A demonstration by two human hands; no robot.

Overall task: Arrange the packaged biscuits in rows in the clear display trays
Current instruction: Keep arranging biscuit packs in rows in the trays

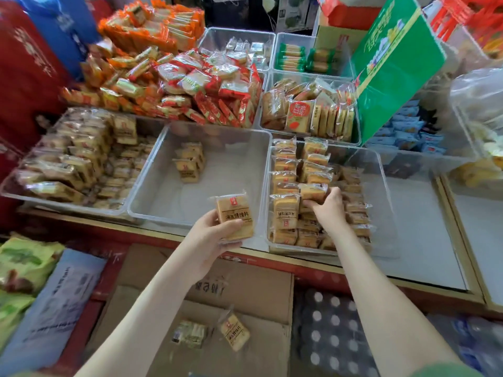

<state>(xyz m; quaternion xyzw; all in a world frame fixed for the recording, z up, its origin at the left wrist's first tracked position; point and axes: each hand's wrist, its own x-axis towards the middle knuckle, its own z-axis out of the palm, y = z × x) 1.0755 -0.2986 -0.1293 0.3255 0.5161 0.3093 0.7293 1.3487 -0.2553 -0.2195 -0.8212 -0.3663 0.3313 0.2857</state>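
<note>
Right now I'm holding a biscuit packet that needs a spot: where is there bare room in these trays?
The middle tray is mostly bare: its floor is free in front and left of the short packet row. The right tray is packed where the right hand works. The left tray is heaped.

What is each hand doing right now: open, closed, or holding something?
Left hand: holds a biscuit pack.
Right hand: grips a second pack in the right tray.
</note>
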